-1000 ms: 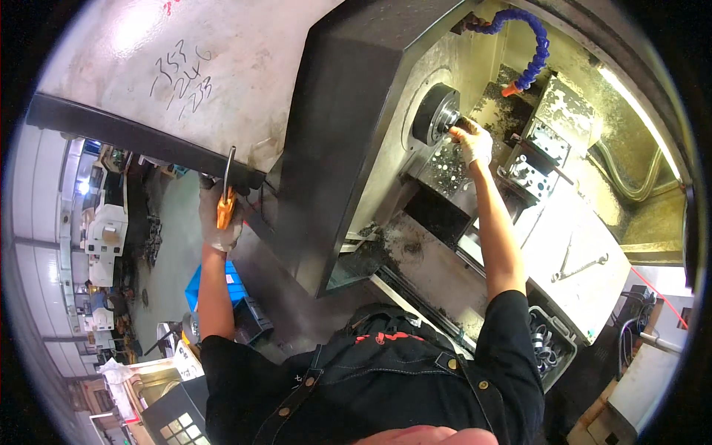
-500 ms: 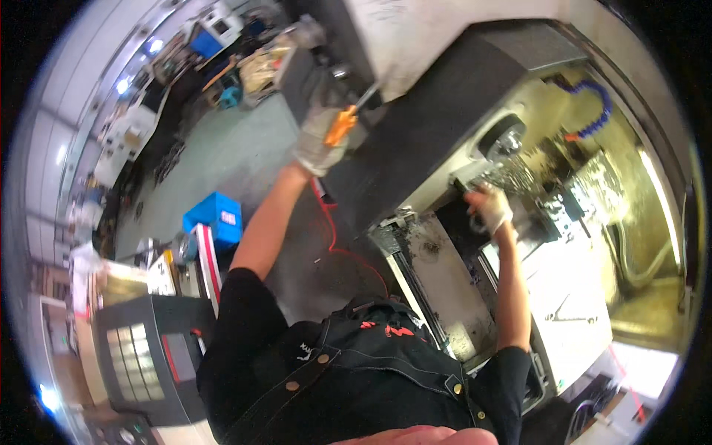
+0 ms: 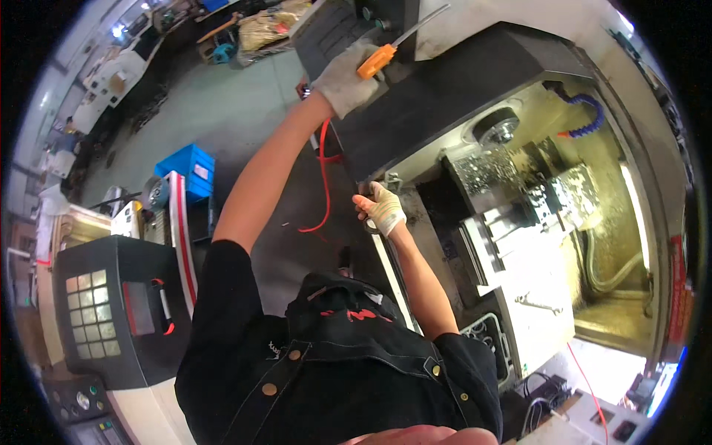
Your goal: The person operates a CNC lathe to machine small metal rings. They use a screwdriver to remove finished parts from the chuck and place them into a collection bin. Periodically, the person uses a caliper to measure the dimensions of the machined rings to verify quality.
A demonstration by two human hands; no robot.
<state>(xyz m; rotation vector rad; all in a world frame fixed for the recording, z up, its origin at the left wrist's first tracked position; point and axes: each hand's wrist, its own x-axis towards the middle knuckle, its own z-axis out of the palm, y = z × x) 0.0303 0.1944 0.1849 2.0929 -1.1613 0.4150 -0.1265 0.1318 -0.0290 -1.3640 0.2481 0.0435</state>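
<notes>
My left hand point(image 3: 345, 80), in a pale work glove, is closed around the orange handle of a screwdriver point(image 3: 377, 61). Its metal shaft points up and to the right, over the dark machine housing point(image 3: 445, 96). My right hand point(image 3: 384, 209) wears a glove that leaves some fingertips bare. Its fingers are curled beside the lower left corner of the machine's opening; what they grip, if anything, is hidden. To the right of both hands, inside the lit work area, are a round chuck point(image 3: 497, 127) and a metal block covered in chips point(image 3: 486, 174).
A blue segmented coolant hose point(image 3: 589, 119) curves above the chuck. A wrench point(image 3: 539, 304) lies on the bright surface at right. A red cable point(image 3: 326, 189) hangs down to the floor by the housing. On the left stand a blue bin point(image 3: 189, 172) and a dark machine cabinet point(image 3: 122, 308).
My right hand has moved left, out of the work area to the opening's near corner. My left hand, with the screwdriver, has gone up and right; the whole view has shifted too.
</notes>
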